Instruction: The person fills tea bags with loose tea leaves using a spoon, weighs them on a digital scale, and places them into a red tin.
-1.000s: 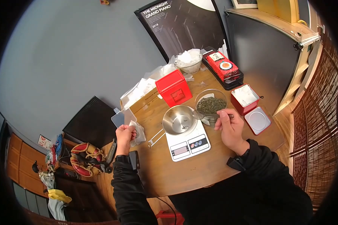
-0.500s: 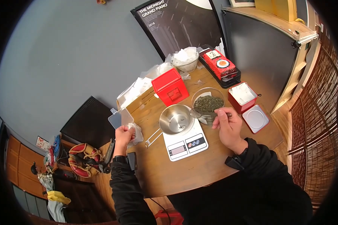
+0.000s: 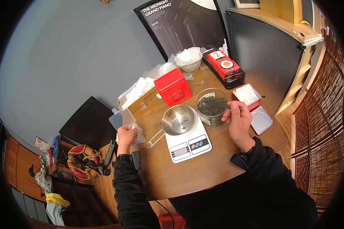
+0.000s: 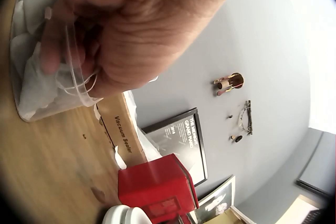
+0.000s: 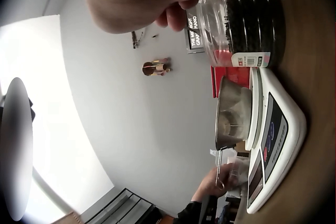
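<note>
My left hand [image 3: 126,136] reaches into a clear plastic box [image 4: 39,112] of white drawstring bags [image 4: 34,79]. Its fingers are down among the bags beside a loop of string; I cannot tell whether they pinch one. My right hand [image 3: 239,120] grips a dark spoon [image 3: 209,104] whose bowl lies over the dried leaves [image 3: 218,110] in a clear round jar [image 3: 211,121]. Between the hands, a steel pan [image 3: 177,121] with a wire handle and a few leaf bits inside sits on a white kitchen scale [image 3: 191,147].
Behind the pan stands a red tin [image 3: 173,87], near a Vacuum Sealer box [image 4: 119,129]. Farther back are a glass bowl [image 3: 191,66] of white bags and a red package [image 3: 224,65] on a black tray. At right, an open red tin [image 3: 247,101] stands beside its round-windowed lid [image 3: 261,120].
My left hand has gone down into the box; a white bag showed at its fingers before. The spoon has moved from the jar's near-left rim to over the leaves, the right hand shifting right.
</note>
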Action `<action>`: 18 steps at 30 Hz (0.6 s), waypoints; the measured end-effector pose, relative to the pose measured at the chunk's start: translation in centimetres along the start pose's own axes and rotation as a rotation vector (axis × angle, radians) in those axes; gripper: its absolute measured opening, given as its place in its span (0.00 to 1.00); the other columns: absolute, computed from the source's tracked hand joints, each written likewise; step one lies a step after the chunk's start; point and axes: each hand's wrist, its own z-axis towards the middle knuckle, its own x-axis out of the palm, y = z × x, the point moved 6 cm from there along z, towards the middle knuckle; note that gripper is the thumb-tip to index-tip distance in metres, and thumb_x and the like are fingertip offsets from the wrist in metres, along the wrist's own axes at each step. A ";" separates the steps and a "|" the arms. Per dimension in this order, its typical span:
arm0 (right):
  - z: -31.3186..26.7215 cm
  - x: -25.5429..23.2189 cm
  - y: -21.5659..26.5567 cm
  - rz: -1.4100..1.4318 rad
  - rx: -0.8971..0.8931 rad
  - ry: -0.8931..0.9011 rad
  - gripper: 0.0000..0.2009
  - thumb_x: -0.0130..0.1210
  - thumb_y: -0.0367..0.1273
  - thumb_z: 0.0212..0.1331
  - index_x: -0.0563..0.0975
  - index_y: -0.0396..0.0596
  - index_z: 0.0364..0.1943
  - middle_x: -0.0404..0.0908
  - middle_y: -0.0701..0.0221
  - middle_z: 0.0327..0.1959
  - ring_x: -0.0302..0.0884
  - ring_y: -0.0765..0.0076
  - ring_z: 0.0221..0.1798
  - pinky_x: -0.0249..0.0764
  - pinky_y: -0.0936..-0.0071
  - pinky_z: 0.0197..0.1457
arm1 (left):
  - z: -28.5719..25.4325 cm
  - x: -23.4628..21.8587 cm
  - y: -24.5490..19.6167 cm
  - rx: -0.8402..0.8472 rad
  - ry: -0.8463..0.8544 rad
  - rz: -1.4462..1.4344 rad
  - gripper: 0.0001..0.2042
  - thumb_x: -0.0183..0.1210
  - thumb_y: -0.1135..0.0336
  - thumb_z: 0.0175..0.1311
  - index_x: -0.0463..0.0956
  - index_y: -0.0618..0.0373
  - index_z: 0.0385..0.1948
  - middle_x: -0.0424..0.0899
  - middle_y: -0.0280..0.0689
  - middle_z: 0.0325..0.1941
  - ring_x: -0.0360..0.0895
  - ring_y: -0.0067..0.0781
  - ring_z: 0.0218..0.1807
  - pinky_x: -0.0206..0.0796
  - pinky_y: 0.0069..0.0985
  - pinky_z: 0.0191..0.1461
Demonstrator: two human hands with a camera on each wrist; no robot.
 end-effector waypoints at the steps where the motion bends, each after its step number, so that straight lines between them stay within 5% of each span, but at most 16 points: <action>1: 0.2 -0.2 -0.3 0.001 0.018 -0.014 0.11 0.48 0.36 0.76 0.75 0.41 0.45 0.77 0.73 0.26 0.72 0.82 0.25 0.68 0.84 0.29 | 0.1 0.0 -0.1 0.010 -0.003 0.012 0.10 0.65 0.75 0.48 0.70 0.59 0.17 0.76 0.35 0.16 0.74 0.25 0.15 0.69 0.26 0.18; 8: 0.9 -1.0 -1.7 -0.046 0.110 -0.062 0.11 0.49 0.36 0.75 0.75 0.41 0.44 0.75 0.74 0.25 0.71 0.83 0.25 0.71 0.84 0.29 | -0.6 -0.2 -0.6 0.056 -0.043 0.038 0.09 0.65 0.74 0.50 0.71 0.60 0.20 0.78 0.36 0.17 0.75 0.25 0.15 0.68 0.25 0.18; 13: 1.0 -1.0 -1.9 -0.020 0.122 -0.084 0.11 0.50 0.36 0.74 0.75 0.41 0.43 0.75 0.74 0.25 0.71 0.83 0.25 0.71 0.84 0.29 | -0.5 0.8 -0.1 -0.015 0.197 -0.238 0.05 0.60 0.72 0.59 0.76 0.61 0.24 0.81 0.37 0.19 0.74 0.20 0.15 0.66 0.20 0.19; 18: 1.0 -1.0 -3.2 -0.002 0.195 -0.069 0.11 0.51 0.36 0.74 0.75 0.41 0.42 0.75 0.74 0.26 0.71 0.83 0.25 0.71 0.84 0.28 | -1.0 2.0 -1.4 -0.016 0.262 -0.152 0.07 0.59 0.72 0.62 0.78 0.61 0.23 0.81 0.36 0.18 0.72 0.20 0.14 0.65 0.19 0.19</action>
